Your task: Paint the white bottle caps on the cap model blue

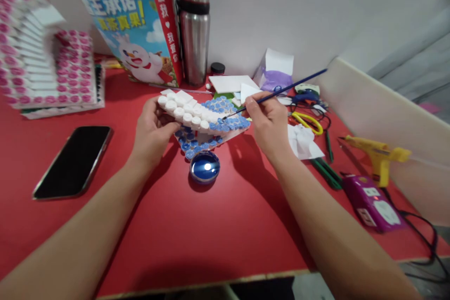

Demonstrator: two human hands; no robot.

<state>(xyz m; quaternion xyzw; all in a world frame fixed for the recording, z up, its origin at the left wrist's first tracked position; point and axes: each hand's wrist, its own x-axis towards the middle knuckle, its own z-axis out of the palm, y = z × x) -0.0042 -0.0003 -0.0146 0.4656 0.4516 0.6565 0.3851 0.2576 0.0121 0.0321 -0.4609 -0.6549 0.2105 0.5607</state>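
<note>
My left hand [152, 127] is closed on the left end of a white foam model [200, 119] covered with round caps, some white, some painted blue, and holds it tilted above the red table [197, 225]. In my right hand [267, 121], a thin blue paintbrush [281, 93] is pinched, with its tip touching the blue caps near the model's middle. A small round dish of blue paint [205, 167] sits on the table just below the model.
A black phone [73, 160] lies at left. Stacked pink-capped white pieces [42, 56] stand far left. A colourful box [133, 23] and steel flask [194, 28] stand behind. Yellow scissors [307, 122], a yellow glue gun [378, 157], a purple pack [372, 201] and cables lie right.
</note>
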